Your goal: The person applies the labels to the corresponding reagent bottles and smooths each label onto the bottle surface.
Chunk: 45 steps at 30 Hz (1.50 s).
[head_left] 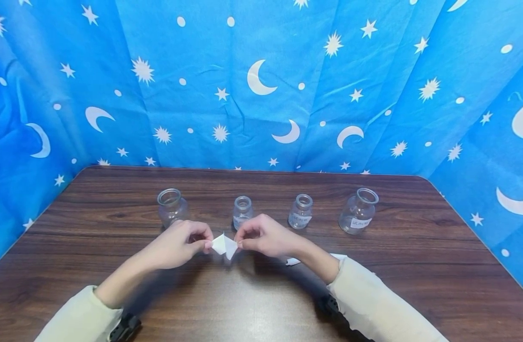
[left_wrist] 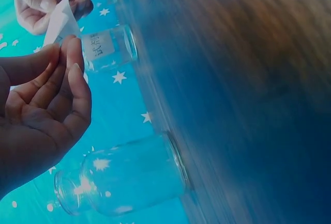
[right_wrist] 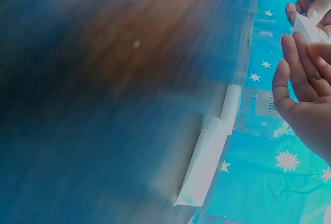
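My left hand (head_left: pixel 176 244) and right hand (head_left: pixel 267 237) hold a small folded piece of white paper (head_left: pixel 225 245) between them, over the table in front of the jars. Thumb and fingertips of the left hand pinch its left end; those of the right hand pinch its right end. The paper has a crease down its middle and a point at the top. Just behind the left hand stands a wide glass jar (head_left: pixel 172 209). A small labelled glass jar (head_left: pixel 241 216) is behind the right hand, partly hidden by it.
Farther right stand another small labelled jar (head_left: pixel 300 216) and a larger labelled jar (head_left: pixel 359 211), all open-mouthed. A folded white paper strip (right_wrist: pixel 204 157) lies on the brown table (head_left: pixel 398 266), partly behind the right forearm. A blue curtain (head_left: pixel 193 104) hangs along the table's back edge.
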Available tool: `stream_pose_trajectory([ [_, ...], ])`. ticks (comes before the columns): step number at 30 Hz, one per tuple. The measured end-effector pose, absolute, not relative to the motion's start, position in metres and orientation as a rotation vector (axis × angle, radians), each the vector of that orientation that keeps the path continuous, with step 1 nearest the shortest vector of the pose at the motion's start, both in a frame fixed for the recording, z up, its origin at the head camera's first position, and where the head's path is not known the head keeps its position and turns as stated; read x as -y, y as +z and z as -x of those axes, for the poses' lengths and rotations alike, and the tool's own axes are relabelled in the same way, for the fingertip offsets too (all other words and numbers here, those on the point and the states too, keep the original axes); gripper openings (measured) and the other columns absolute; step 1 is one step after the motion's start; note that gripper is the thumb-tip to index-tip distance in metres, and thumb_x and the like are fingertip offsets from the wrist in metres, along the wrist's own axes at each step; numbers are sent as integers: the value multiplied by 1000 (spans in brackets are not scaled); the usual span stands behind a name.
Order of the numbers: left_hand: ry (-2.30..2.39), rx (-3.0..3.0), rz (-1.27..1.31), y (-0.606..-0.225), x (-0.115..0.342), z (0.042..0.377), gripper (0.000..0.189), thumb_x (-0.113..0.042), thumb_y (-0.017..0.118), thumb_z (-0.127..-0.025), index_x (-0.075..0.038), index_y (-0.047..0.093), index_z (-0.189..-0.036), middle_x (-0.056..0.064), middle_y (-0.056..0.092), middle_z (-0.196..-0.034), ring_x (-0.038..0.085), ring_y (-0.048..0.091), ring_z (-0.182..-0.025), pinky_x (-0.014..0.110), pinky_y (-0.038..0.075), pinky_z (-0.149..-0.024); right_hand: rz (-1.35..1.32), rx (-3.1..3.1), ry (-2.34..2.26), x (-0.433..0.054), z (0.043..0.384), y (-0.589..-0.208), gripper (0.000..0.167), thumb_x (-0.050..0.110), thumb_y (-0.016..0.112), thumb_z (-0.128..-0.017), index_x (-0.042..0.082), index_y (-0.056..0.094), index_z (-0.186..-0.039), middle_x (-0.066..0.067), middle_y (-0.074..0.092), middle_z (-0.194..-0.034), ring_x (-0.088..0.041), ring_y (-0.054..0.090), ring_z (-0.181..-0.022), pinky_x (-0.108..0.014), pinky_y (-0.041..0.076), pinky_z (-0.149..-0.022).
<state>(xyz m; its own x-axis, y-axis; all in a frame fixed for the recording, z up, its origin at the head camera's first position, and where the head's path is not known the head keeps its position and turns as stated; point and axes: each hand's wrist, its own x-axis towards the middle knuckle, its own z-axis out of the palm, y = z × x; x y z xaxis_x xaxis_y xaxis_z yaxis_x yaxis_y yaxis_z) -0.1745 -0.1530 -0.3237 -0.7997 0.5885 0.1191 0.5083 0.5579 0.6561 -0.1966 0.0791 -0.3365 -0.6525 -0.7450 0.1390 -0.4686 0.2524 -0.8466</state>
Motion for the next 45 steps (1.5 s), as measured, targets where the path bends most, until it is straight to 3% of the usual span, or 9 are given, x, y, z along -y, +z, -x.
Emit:
stream_pose_trajectory([
  [23, 994, -2654, -937, -321, 177, 174, 18, 2, 57, -83, -14, 58, -74, -9, 57, -68, 5, 46, -60, 23, 37, -53, 1157, -2170, -1322, -84, 197, -339, 7, -5, 57, -82, -4, 62, -78, -10, 65, -77, -6, 58, -74, -23, 46, -71],
  [33, 938, -2713, -758, -316, 197, 172, 13, -1, 59, -83, -12, 58, -76, -6, 57, -68, 12, 54, -65, 24, 40, -55, 973, -2278, -1271, -90, 202, -340, 9, -3, 56, -84, -1, 65, -81, -5, 65, -74, -12, 57, -68, -21, 44, -56],
  [39, 980, -2693, -792, -319, 183, 175, 10, -5, 60, -85, -12, 59, -78, -5, 58, -68, 10, 54, -63, 25, 42, -57, 1043, -2329, -1160, -71, 203, -343, 9, 4, 58, -87, 2, 67, -83, -4, 64, -73, -17, 61, -68, -21, 46, -59],
  [45, 1008, -2712, -751, -321, 168, 180, 9, -5, 58, -87, -10, 59, -78, -4, 58, -67, 9, 52, -61, 25, 41, -53, 1041, -2396, -1178, -62, 202, -343, 4, 7, 63, -84, 5, 66, -83, -3, 63, -69, -8, 57, -64, -21, 44, -59],
])
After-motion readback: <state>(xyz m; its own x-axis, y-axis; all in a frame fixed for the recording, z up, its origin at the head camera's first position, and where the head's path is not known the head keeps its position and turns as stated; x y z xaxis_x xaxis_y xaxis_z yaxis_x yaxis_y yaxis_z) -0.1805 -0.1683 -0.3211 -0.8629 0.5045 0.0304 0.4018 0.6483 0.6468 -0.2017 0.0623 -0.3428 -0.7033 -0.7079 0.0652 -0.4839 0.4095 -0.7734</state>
